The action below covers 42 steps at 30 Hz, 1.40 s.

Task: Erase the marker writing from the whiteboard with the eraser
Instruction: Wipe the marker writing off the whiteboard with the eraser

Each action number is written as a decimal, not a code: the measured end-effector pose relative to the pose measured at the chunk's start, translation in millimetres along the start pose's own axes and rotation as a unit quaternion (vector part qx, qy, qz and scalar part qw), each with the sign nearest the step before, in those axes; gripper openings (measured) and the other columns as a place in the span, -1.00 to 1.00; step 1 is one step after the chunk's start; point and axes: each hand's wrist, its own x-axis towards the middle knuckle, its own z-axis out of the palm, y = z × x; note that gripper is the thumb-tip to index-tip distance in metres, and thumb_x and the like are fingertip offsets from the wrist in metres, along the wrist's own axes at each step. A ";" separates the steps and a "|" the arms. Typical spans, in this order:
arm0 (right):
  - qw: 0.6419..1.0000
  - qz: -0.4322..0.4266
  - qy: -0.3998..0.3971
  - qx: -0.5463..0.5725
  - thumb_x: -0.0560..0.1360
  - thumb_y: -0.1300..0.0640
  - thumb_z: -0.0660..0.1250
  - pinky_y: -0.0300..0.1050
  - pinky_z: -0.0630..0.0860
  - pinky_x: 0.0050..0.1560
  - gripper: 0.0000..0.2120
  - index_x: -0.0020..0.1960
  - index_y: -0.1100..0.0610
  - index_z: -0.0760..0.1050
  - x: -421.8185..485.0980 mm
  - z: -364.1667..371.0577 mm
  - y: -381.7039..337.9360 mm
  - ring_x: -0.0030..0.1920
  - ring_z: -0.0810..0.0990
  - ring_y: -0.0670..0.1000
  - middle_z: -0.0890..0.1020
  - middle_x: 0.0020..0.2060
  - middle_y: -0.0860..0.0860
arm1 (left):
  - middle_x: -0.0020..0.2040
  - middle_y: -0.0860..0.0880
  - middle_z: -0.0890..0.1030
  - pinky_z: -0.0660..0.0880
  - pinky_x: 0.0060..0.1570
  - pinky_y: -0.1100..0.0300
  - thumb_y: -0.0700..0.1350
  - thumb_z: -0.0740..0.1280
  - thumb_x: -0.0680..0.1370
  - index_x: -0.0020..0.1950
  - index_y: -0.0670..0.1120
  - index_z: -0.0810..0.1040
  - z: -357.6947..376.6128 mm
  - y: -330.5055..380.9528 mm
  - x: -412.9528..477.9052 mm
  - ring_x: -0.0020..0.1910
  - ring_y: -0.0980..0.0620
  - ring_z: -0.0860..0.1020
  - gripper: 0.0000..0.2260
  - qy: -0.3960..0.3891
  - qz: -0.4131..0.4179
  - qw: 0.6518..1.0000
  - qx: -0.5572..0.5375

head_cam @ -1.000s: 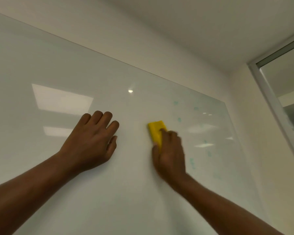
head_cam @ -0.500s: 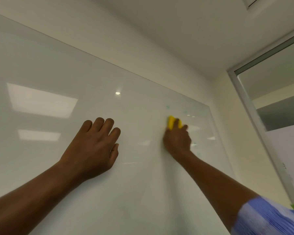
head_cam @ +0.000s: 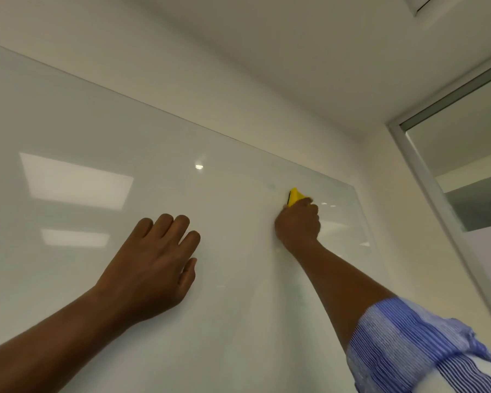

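Whiteboard (head_cam: 97, 131), glossy white wall panel: small yellow block eraser (head_cam: 295, 196) pressed near its upper right corner, right hand (head_cam: 298, 225) clamped round it. Faint teal smudge (head_cam: 271, 186) just left of eraser. Left hand (head_cam: 153, 268) splayed flat on whiteboard, further off.

I see a glossy white glass whiteboard (head_cam: 102, 131) carrying a faint teal smudge (head_cam: 271, 187). The small block eraser (head_cam: 295, 196) is bright yellow with a black edge. My short sleeve (head_cam: 414, 344) has blue-and-white stripes; the window frame (head_cam: 437, 199) is pale grey.
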 end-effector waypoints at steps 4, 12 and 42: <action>0.963 -0.262 0.066 0.006 0.62 0.10 0.09 0.12 0.50 0.09 -0.37 0.60 0.31 -0.02 -9.6 7.9 -37.5 0.19 0.50 0.27 0.37 0.34 0.27 | -0.02 -0.16 0.51 0.37 -0.17 -0.02 -0.01 0.21 0.49 -0.06 -0.15 0.52 13.4 20.5 26.8 -0.14 -0.19 0.45 -0.77 -0.002 -0.012 1.000 0.014; 0.969 -0.221 0.066 -0.089 0.67 0.01 0.04 0.10 0.50 0.06 -0.41 0.62 0.20 -0.01 73.6 21.7 55.8 0.17 0.53 0.26 0.43 0.29 0.24 | -0.02 -0.18 0.48 0.35 -0.16 -0.03 -0.01 0.23 0.49 -0.04 -0.17 0.50 36.9 49.3 65.2 -0.13 -0.21 0.44 -0.77 0.012 -0.020 0.999 0.045; 0.923 -0.376 0.086 -0.017 0.62 -0.14 0.12 0.09 0.53 -0.21 -0.39 0.58 0.12 0.16 27.0 57.5 173.6 -0.02 0.56 0.28 0.50 0.10 0.22 | -0.01 -0.22 0.47 0.35 -0.15 -0.07 0.04 0.15 0.53 0.02 -0.23 0.50 53.3 62.2 77.7 -0.11 -0.24 0.42 -0.65 0.039 -0.015 0.996 0.075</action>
